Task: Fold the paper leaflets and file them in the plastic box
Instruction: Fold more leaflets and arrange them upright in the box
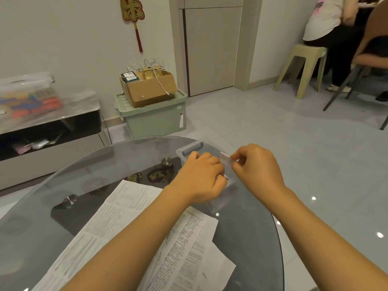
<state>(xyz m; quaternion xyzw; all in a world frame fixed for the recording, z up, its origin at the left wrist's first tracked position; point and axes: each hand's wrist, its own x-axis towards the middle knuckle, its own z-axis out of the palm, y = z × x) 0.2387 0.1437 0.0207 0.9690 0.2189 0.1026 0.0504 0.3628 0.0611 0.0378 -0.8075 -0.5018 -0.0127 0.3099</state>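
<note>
Both forearms reached over the unfolded leaflets (134,223) on the glass table (42,206), the left hand (199,177) and right hand (257,166) pinching a small folded leaflet (225,159) above the clear plastic box (192,148), largely hidden behind them.

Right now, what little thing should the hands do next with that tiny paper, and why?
Probably lower the folded leaflet into the clear plastic box. Both the left hand and the right hand pinch it, it already looks folded small, and it sits right above the box. Open leaflets on the glass table wait their turn.
</note>
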